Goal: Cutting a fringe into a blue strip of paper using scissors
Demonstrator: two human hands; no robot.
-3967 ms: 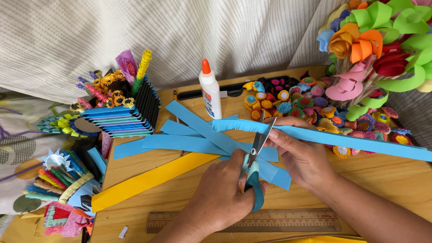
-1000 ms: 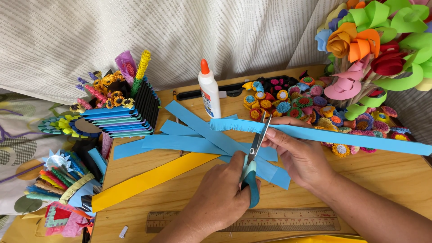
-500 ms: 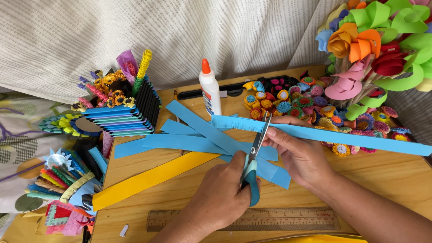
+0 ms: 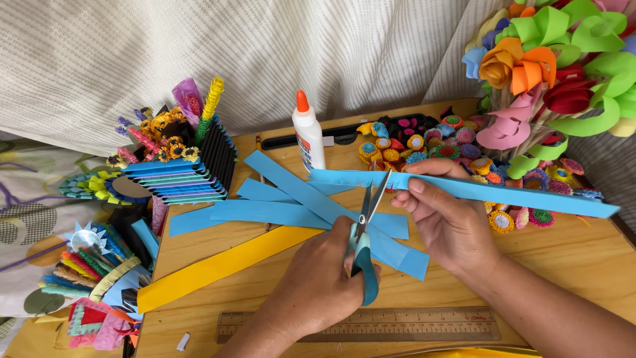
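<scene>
Head view: the left hand (image 4: pixel 318 278) works a pair of blue-handled scissors (image 4: pixel 363 238), its fingers closed through the handle loops, the blades parted only a little and set against the lower edge of a long blue paper strip (image 4: pixel 477 191). The right hand (image 4: pixel 447 222) pinches that strip between thumb and fingers, holding it level above the tabletop (image 4: pixel 583 258); the strip runs from beside the glue bottle out to the right, past the paper flowers. Compared with half a second ago the blades sit at almost the same spot on the strip and the right hand has barely shifted, so the snipping along the strip's left end looks to be moving on in very small steps; fine cuts already show along that edge.

Packages and labels: a white glue bottle (image 4: pixel 309 136) with an orange cap stands upright behind the loose blue strips (image 4: pixel 291 211), its label a pale rectangle facing forward. A long yellow strip (image 4: pixel 218 268) lies diagonally under them. A wooden ruler (image 4: pixel 424 325) lies along the near edge. At left stands a box of stacked blue strips (image 4: pixel 182 179).
</scene>
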